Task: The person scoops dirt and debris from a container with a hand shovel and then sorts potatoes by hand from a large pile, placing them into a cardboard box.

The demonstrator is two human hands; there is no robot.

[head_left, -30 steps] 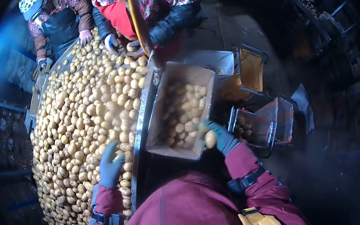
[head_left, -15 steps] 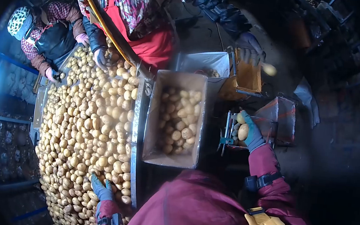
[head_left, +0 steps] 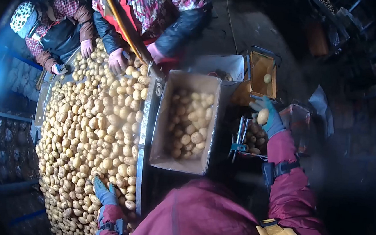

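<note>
My left hand (head_left: 106, 194), in a blue-grey glove, rests on the big heap of potatoes (head_left: 82, 139), fingers apart and nothing visibly gripped. On the right, my right hand (head_left: 270, 119) has a potato (head_left: 262, 116) against its palm and fingers, above the rear edge of a small crate of potatoes (head_left: 254, 140). Beyond it, another potato (head_left: 267, 78) shows within the outline of an orange-yellow crate (head_left: 261, 63); whether it is in the air or lying there I cannot tell.
Between my arms stands a long cardboard box (head_left: 157, 119) partly filled with potatoes. A white-lined box (head_left: 229, 65) is behind it. Two people work at the heap's far end, one in a red apron (head_left: 133, 5). A slanting pole (head_left: 120, 18) crosses near them.
My right hand has moved up and away from the small crate, with one potato now showing in it. The red-aproned person's arm has drawn back from the orange-yellow crate. My left hand shifted slightly.
</note>
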